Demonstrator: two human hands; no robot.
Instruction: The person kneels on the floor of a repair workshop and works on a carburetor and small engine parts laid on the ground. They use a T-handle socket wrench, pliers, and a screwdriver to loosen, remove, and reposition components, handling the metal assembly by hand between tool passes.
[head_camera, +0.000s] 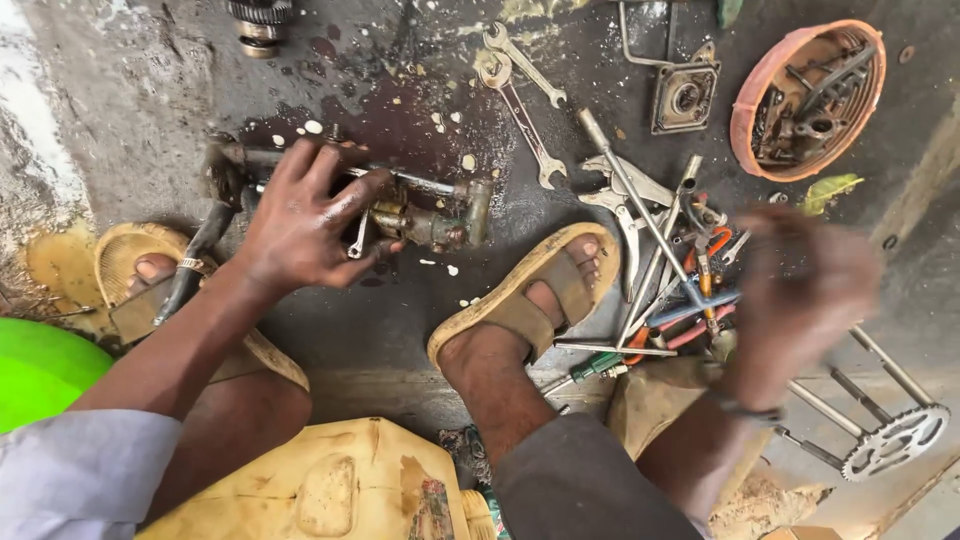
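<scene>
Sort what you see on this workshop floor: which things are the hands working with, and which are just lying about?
In hand:
left hand on the greasy metal assembly
right hand, blurred, over the tool pile

Lying about:
two spanners
orange bowl of parts
sprocket
square plate

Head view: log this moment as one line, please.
left hand: pressing on greasy metal pipe assembly | right hand: blurred, above pile of hand tools, grip unclear | floor: oily concrete

Spanners lie behind the foot; basin far right.
</scene>
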